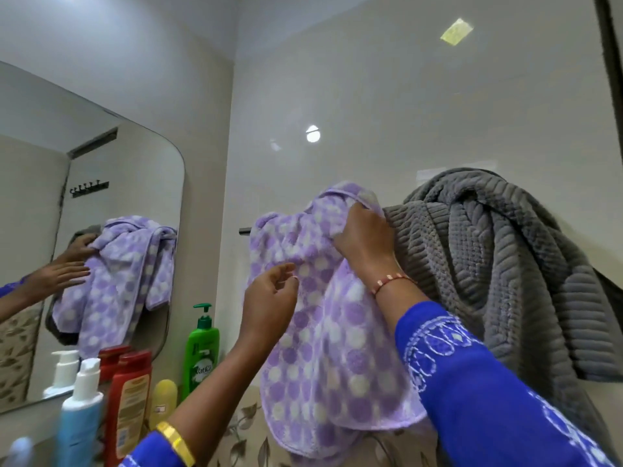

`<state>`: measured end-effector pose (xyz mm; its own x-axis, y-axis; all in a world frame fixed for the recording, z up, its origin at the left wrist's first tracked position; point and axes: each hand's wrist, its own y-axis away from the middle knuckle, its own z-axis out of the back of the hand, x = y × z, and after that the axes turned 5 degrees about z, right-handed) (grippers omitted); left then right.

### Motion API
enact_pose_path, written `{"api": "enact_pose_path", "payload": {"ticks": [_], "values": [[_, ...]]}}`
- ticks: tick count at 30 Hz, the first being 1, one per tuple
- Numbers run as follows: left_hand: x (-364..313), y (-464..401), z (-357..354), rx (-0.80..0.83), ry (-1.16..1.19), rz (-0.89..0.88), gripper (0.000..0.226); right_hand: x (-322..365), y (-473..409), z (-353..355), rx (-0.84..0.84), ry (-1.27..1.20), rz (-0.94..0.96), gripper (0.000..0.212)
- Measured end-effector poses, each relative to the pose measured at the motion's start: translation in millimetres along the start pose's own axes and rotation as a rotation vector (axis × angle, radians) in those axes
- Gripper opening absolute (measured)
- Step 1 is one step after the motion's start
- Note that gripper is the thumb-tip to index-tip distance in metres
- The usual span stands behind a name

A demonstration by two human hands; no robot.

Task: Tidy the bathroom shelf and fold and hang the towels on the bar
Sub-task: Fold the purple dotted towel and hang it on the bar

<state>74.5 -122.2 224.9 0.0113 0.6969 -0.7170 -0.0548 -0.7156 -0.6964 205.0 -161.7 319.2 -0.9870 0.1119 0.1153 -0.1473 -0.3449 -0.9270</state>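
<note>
A grey towel point(499, 264) hangs bunched at right; the purple towel point(323, 332) drapes the bar point(244, 231) mid-frame. Right hand point(365, 242) grasps its top; left hand point(269, 298) hovers loosely curled, empty. Lower left, a green bottle point(200, 352) reads "Vatika".

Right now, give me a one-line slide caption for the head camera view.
Right hand grips the purple dotted towel on the bar beside a grey towel; left hand reaches in.

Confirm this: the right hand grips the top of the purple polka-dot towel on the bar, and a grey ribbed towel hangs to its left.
Wrong side. In the head view the right hand grips the purple polka-dot towel on the bar, but the grey ribbed towel hangs to its right.
</note>
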Motion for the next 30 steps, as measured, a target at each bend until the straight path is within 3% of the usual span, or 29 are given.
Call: {"api": "enact_pose_path", "payload": {"ticks": [5,8,10,13,16,20,22,24,26,27,30], "values": [[3.4,-32.4,-7.5,0.016,0.065,0.188,0.039,-15.1,52.8,18.8,-0.016,-0.216,-0.016,0.011],[0.9,-43.0,-17.5,0.097,0.055,0.142,0.060,-20.7,101.0,10.7,0.047,-0.193,-0.016,0.014],[-5.5,-47.6,-28.1,0.129,0.223,0.212,0.066,-23.1,129.6,3.8,0.100,-0.241,-0.036,0.025],[-12.1,-51.0,-42.6,0.186,0.445,0.374,0.047,-27.3,159.3,-3.6,0.237,-0.330,-0.062,0.042],[-9.6,-51.6,-51.3,0.156,0.384,0.371,0.021,-36.2,165.5,-6.6,0.316,-0.325,-0.057,0.029],[-12.6,-47.4,-51.2,0.110,0.413,0.327,0.013,-38.8,165.2,-2.9,0.128,-0.251,0.117,0.032],[-13.9,-41.2,-46.1,0.114,0.436,0.288,0.022,-31.3,160.6,1.7,-0.074,-0.311,0.147,0.032],[-14.4,-27.4,-43.0,0.127,0.456,0.265,0.039,-23.7,148.0,3.9,-0.166,-0.344,0.101,0.037],[-11.8,-9.7,-42.2,0.147,0.459,0.263,0.049,-16.9,134.5,3.5,-0.094,-0.401,0.056,0.065],[-9.7,-0.4,-42.9,0.158,0.467,0.270,0.042,-13.1,131.2,3.0,-0.037,-0.462,0.024,0.074],[-5.4,24.8,-40.8,0.163,0.467,0.296,0.029,-7.9,142.4,-0.2,0.032,-0.643,-0.052,0.073]]}}
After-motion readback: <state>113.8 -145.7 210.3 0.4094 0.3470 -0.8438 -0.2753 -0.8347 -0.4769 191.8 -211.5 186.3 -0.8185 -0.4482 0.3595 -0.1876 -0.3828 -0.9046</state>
